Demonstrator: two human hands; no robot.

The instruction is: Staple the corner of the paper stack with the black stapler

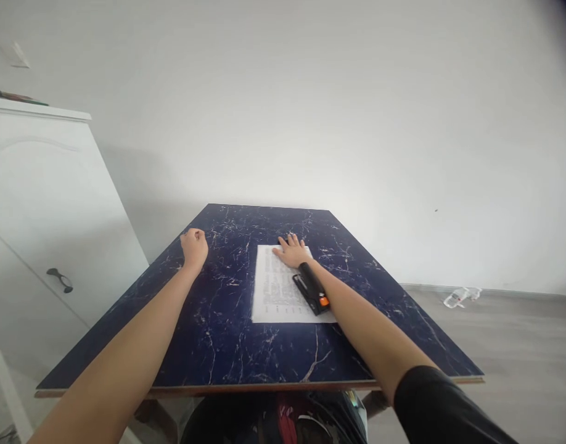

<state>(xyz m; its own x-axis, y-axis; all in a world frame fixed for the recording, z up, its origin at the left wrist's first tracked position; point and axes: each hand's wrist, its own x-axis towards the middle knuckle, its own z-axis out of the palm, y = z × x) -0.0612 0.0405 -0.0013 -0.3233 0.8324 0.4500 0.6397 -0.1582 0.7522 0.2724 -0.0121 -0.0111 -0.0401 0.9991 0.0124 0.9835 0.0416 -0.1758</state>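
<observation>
Printed paper (271, 302) lies on the dark blue marbled table (218, 345); whether it is one sheet or a stack I cannot tell. My right hand (292, 251) rests flat on its upper edge, fingers spread. Beside my right wrist and forearm, a black stapler (313, 288) with an orange part lies slanted on the paper. Out at the table's left side, my left hand (195, 248) is curled into a fist, apart from the paper and stapler. Nothing shows between its fingers.
To the left stands a white cabinet (47, 203) with a dark handle (60, 280) and a long thin object (17, 97) on top. A pale wall (333, 111) rises behind the table. Clear crumpled plastic (462, 296) lies on the grey floor (509, 333) at right.
</observation>
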